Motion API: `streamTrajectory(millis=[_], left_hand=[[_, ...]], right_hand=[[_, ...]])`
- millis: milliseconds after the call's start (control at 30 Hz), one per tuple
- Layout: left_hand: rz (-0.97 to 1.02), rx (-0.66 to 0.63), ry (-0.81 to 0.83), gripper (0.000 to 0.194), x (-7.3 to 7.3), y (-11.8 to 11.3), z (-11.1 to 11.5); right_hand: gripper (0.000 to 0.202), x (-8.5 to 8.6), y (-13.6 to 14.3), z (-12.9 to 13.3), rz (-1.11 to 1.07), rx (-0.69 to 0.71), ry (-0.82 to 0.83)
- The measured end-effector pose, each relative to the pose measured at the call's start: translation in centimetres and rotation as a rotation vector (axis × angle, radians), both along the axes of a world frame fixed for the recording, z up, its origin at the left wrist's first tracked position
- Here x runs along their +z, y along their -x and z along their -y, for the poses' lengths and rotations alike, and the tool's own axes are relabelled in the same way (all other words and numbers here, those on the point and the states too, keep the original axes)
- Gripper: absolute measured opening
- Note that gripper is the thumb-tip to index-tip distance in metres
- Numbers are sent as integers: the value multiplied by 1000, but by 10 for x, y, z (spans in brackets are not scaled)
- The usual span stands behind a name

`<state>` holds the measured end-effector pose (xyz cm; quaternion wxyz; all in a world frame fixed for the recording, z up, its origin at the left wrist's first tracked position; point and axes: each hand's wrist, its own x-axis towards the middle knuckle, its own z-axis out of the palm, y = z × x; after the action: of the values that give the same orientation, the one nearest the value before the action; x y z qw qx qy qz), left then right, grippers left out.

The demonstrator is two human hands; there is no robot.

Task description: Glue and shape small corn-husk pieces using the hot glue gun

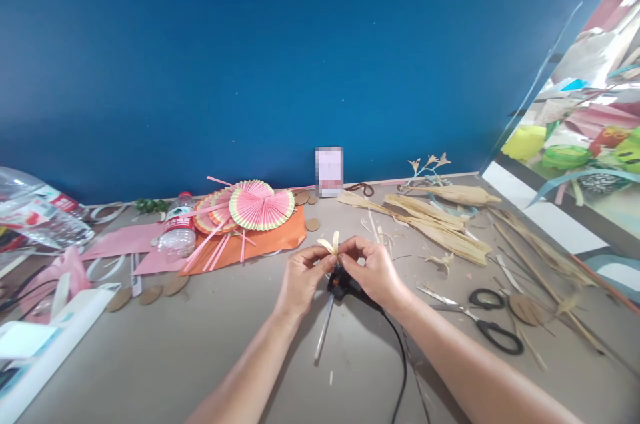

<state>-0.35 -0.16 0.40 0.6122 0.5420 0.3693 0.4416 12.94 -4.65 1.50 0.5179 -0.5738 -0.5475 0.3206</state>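
Observation:
Between both hands, near the middle of the table, is a small pale husk flower (332, 245) with petals pointing up. My left hand (305, 277) pinches it from the left, thumb and fingers closed. From the right, my right hand (367, 267) closes its thumb and finger on the flower's base. Just below the fingertips lies a black glue gun (340, 283), with a whitish glue stick (325, 331) pointing toward me and a black cable running off to the lower right. The hands partly hide the gun.
Black-handled scissors (483, 317) lie open at the right, below dried husks (440, 224). Pink paper fans (263, 205) rest on orange paper (295, 231) at the left, beside a bottle (179, 227). A blue panel (300, 64) stands behind.

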Motion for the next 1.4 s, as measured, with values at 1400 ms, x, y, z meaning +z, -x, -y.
streamTrajectory(millis=[1400], left_hand=[[45,-25,87,22,6,4,-4]], right_hand=[[4,10,-4,5,307,-12,-44]])
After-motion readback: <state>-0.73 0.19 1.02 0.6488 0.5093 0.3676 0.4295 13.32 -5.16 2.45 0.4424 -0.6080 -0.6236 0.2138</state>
